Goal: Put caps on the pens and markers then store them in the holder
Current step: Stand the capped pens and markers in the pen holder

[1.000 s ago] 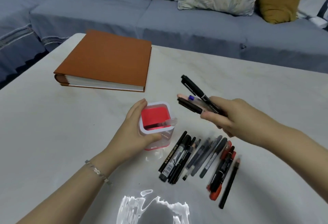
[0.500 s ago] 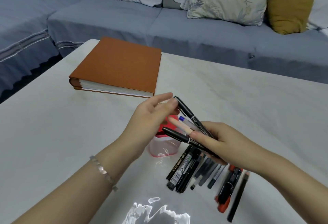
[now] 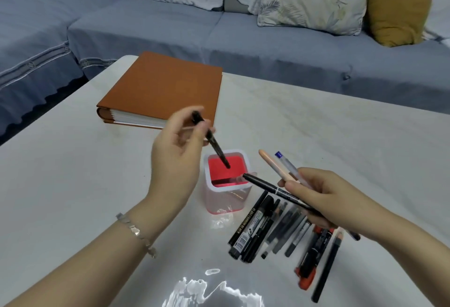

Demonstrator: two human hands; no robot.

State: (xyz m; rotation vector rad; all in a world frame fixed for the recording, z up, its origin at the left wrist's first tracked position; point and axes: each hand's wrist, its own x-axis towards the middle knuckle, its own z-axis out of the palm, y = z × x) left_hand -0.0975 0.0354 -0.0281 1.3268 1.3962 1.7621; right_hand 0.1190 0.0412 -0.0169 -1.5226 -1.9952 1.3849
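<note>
- My left hand point(image 3: 177, 151) pinches a black pen point(image 3: 211, 141), tip angled into the red holder point(image 3: 227, 180).
- My right hand point(image 3: 326, 199) grips three pens point(image 3: 280, 169) beside the holder.
- Remaining pens and markers point(image 3: 280, 229) lie on the table point(image 3: 73, 185).

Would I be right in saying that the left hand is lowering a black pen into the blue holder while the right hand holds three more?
Not quite: the holder is red inside with a white rim, not blue, as the head view shows. The left hand is lowering the black pen into it while the right hand holds three more.
</note>
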